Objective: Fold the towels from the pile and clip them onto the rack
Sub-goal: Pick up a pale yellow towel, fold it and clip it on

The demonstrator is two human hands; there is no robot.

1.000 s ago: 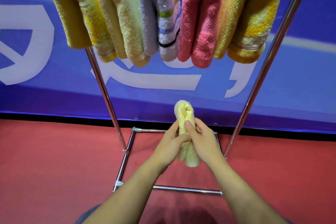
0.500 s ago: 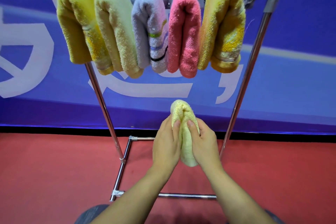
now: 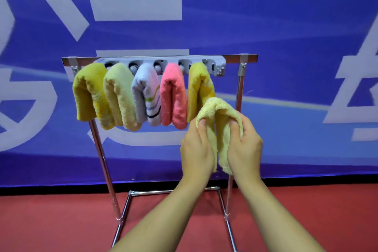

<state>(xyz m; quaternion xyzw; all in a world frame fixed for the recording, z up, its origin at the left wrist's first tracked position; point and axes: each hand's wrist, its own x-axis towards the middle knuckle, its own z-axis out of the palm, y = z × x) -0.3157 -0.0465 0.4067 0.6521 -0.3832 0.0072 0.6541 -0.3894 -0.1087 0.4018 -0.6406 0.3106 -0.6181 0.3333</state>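
While we hold up one more folded towel, five others already hang on the rack.

Close to us, our left hand (image 3: 197, 149) and right hand (image 3: 244, 145) each grip one side of the pale yellow towel (image 3: 222, 114), fingers curled into its fold. We hold it just below the right end of the clip bar (image 3: 218, 67), near the rack's (image 3: 241, 88) right pole. It is not clipped yet. Further back hang a yellow towel (image 3: 86, 96), a light yellow towel (image 3: 118, 96), a purple towel (image 3: 146, 92), a pink towel (image 3: 172, 96) and an orange towel (image 3: 197, 86). We cannot see the pile.
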